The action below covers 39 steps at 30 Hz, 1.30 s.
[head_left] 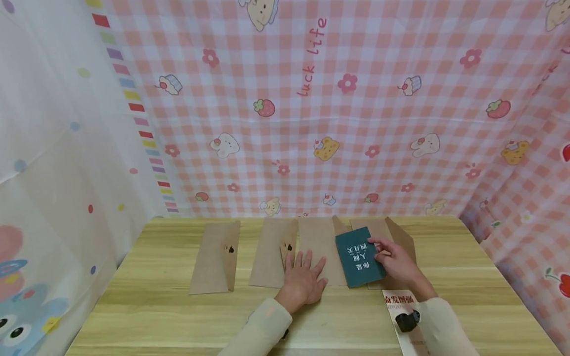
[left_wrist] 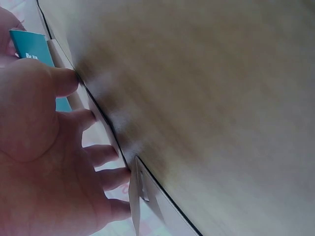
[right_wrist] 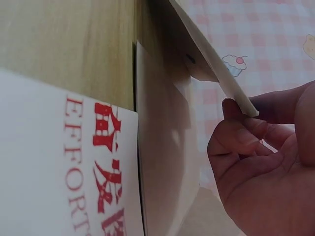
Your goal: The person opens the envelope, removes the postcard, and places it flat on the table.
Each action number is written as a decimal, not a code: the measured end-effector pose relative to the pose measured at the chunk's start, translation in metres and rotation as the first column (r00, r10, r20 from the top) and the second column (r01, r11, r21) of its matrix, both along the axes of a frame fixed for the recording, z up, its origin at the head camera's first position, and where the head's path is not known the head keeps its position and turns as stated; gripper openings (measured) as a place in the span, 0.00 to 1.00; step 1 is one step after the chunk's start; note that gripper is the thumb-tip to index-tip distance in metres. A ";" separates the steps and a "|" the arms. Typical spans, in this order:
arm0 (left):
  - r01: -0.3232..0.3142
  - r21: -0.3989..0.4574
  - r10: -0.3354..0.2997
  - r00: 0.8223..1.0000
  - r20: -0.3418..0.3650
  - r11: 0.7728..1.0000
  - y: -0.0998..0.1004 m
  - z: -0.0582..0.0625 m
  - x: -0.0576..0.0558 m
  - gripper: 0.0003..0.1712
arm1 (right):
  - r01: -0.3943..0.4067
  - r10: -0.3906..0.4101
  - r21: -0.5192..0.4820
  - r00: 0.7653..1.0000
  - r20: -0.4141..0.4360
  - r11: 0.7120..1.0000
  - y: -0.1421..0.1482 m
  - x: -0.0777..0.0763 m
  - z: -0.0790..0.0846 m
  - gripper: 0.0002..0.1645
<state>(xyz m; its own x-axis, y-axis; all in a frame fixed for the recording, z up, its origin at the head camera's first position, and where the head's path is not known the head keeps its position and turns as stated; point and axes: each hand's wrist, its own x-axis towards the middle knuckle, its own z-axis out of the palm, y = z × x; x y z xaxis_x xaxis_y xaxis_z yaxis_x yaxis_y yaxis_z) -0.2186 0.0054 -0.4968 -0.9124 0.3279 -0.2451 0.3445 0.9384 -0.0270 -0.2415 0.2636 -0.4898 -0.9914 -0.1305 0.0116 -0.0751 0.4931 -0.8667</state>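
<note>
A teal card (head_left: 358, 259) with white Chinese characters is held by my right hand (head_left: 396, 259), which pinches its right edge between thumb and fingers. In the right wrist view the card (right_wrist: 216, 59) is seen from its pale back side, tilted up over a brown envelope (right_wrist: 162, 142). My left hand (head_left: 304, 282) rests with spread fingers on a kraft paper envelope (head_left: 318, 232) in the middle, its fingertips also at the flap of the envelope (head_left: 269, 252) to the left. Another kraft envelope (head_left: 367, 227) with its flap raised lies partly behind the teal card.
A further kraft envelope (head_left: 211, 257) with a small black mark lies at the left of the row. Below my right wrist is a white card (head_left: 394, 301) with red characters. The wooden table (head_left: 147, 306) meets a pink checked curtain (head_left: 285, 123) at the back.
</note>
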 end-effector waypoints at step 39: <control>-0.001 0.070 -0.001 1.000 0.030 0.998 -0.003 0.004 -0.006 0.32 | -0.041 0.070 -0.193 0.987 0.143 0.980 0.011 0.051 0.018 0.29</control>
<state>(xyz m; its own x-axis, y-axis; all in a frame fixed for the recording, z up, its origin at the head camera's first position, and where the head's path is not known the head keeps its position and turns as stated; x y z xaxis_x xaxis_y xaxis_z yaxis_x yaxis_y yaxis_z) -0.2247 0.0026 -0.4932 -0.9051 0.3450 -0.2485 0.3441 0.9377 0.0485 -0.1906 0.2742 -0.4721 -0.9752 -0.1949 -0.1051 0.0385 0.3181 -0.9473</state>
